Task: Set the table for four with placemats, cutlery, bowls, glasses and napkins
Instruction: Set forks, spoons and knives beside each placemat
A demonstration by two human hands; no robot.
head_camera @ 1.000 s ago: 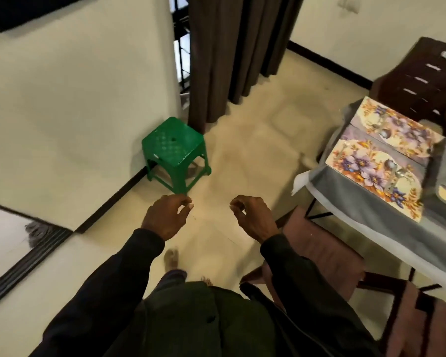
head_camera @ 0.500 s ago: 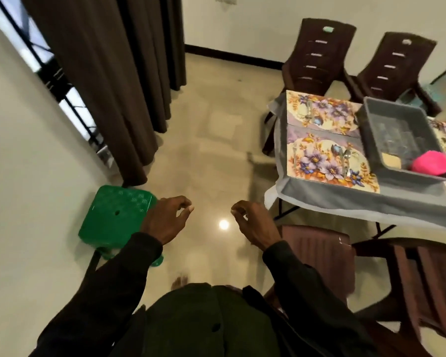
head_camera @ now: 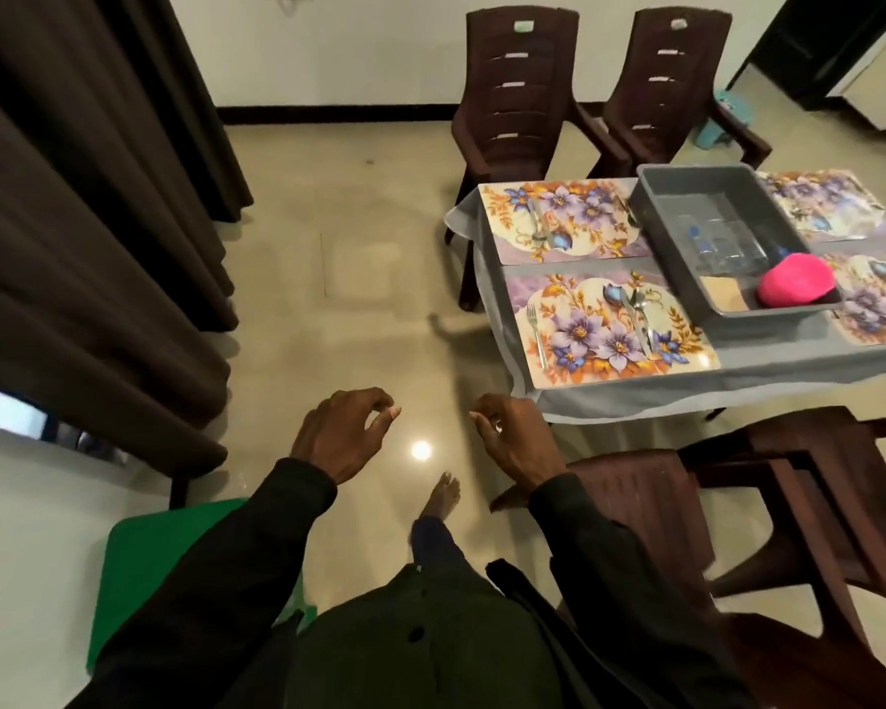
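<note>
Head view: looks down on left hand and right hand in the lower centre of the frame, held apart above the glossy floor, backs up. Finds both hands relaxed, fingers loosely curled, thumbs close to forefingers, gripping nothing. Shows dark sleeves running to the bottom edge, with a bare foot between them.

Places the bench right of centre, draped in grey cloth. Counts four floral mats on it: near-left placemat, far-left placemat, far-right placemat, and near-right placemat cut by the right edge. Spots a fork on the left side of the near-left placemat and a spoon and knife side by side on its right. Sees cutlery on the far-left placemat too, harder to make out. Sets a grey tub between the left and right pairs of mats, holding clear glasses, a tan napkin and a pink bowl at its near end.

Notes two brown chairs at the top, two more at lower right, a green stool at lower left, and a dark curtain along the left.
</note>
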